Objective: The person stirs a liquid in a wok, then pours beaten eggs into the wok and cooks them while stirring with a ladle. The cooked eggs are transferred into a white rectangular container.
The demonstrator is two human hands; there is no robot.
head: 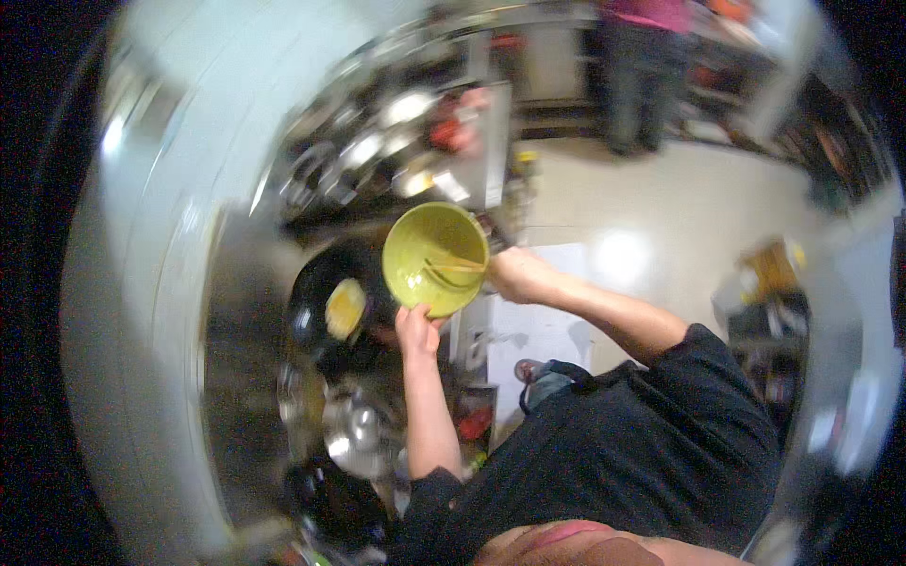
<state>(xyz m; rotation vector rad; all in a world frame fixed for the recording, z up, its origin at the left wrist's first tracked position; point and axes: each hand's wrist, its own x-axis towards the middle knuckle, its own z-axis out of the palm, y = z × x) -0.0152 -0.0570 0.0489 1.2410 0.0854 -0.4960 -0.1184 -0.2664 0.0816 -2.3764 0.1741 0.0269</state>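
A yellow-green bowl [403,244] is tilted so that its inside faces me. My left hand [419,329] grips its near rim, thumb over the edge. Light-coloured chopsticks [456,267] lie across the inside, with a little wet liquid shining below them. Curled at the bowl's right rim is my right hand [520,274], where the chopsticks meet the edge. A dark handle-like thing [495,232] shows just above it; which of the two it grips is unclear. Left of the bowl, a black wok [308,283] has a yellow patch of what looks like egg [345,309] in it.
Blurred shiny metal pans and bowls [361,148] crowd the counter beyond the wok. Nearer me stand a metal bowl [357,431] and another dark pan [333,499]. Another person [644,71] stands across the floor. A box [768,272] sits at right.
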